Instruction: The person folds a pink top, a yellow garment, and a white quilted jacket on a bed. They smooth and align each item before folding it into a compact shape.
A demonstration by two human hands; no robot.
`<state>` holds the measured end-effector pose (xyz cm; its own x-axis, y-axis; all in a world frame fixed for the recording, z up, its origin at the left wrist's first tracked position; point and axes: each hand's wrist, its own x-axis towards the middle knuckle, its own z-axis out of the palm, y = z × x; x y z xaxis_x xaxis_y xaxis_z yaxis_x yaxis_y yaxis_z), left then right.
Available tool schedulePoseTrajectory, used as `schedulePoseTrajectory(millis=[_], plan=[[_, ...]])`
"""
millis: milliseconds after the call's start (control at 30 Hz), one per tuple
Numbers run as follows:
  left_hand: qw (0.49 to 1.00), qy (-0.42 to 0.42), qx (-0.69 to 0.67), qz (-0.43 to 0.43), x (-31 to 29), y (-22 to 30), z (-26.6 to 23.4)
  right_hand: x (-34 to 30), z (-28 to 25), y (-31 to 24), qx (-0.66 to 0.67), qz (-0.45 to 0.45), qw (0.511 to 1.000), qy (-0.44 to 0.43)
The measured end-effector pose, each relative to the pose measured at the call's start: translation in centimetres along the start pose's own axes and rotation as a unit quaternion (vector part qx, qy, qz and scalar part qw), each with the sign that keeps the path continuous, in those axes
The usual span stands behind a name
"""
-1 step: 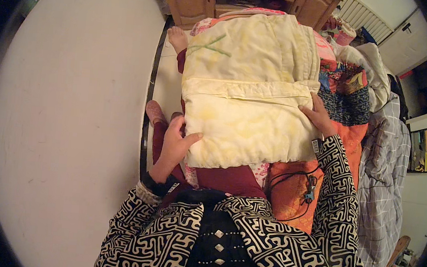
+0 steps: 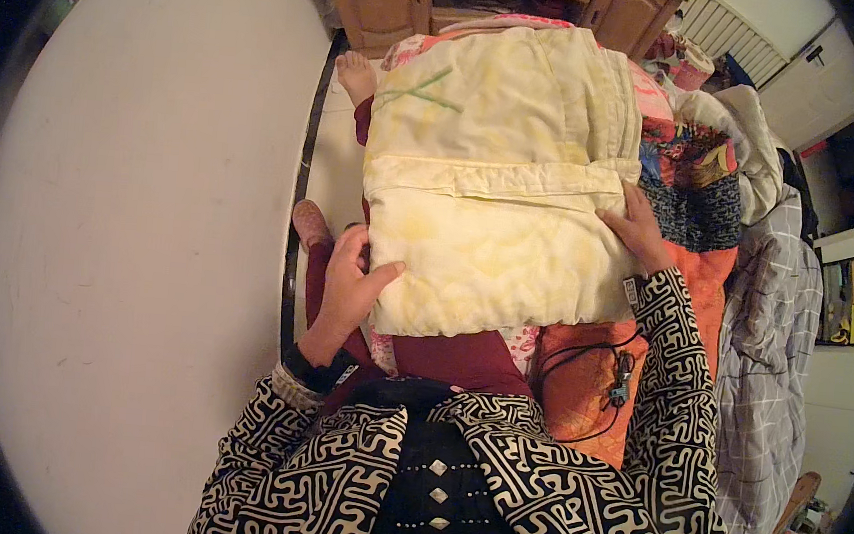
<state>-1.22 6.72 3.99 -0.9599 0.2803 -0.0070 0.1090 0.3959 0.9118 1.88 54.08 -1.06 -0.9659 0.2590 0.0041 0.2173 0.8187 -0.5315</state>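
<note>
A folded pale yellow bedding cloth (image 2: pixel 498 253) lies in front of me across my lap, with a raised hem band running over its middle. Two crossed green stripes (image 2: pixel 426 91) mark its far left part. My left hand (image 2: pixel 350 286) grips the near left edge, thumb on top and the other fingers curled at the side, partly hidden. At the right edge, just below the band, my right hand (image 2: pixel 640 234) holds the cloth, its thumb pressed on top and its fingers along the side.
Patterned orange bedding (image 2: pixel 583 385) with a dark cable (image 2: pixel 622 378) on it lies to the right. Beyond it is a grey checked quilt (image 2: pixel 765 364). A wooden cabinet (image 2: pixel 382 7) stands at the far end; a pale flat surface (image 2: pixel 148 245) with a dark edge fills the left.
</note>
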Motion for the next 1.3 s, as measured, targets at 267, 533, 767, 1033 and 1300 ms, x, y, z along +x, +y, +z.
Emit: schedulePoseTrajectory(millis=[267, 533, 767, 1033, 1300], plan=[[0.915, -0.084, -0.342, -0.198, 2.0, 2.4, 0.1, 4.4, 1.6, -7.0, -0.085, -0.262, 0.960, -0.055], [0.931, -0.162, -0.284, -0.162, 1.0, 3.4, 1.1, 2.4, 0.9, -7.2, -0.106, -0.094, 0.975, -0.173], [0.943, -0.316, -0.076, -0.068, -4.4, 3.1, 0.0, -6.7, -3.8, -6.5, -0.075, -0.041, 0.980, -0.178], [0.891, -0.418, -0.155, -0.092, -7.7, 1.6, -0.9, -16.1, -8.7, -8.8, -0.048, -0.092, 0.990, -0.091], [0.872, -0.265, -0.350, -0.217, -4.6, -1.3, 0.0, -10.0, -3.9, -10.0, -0.022, -0.188, 0.981, 0.040]])
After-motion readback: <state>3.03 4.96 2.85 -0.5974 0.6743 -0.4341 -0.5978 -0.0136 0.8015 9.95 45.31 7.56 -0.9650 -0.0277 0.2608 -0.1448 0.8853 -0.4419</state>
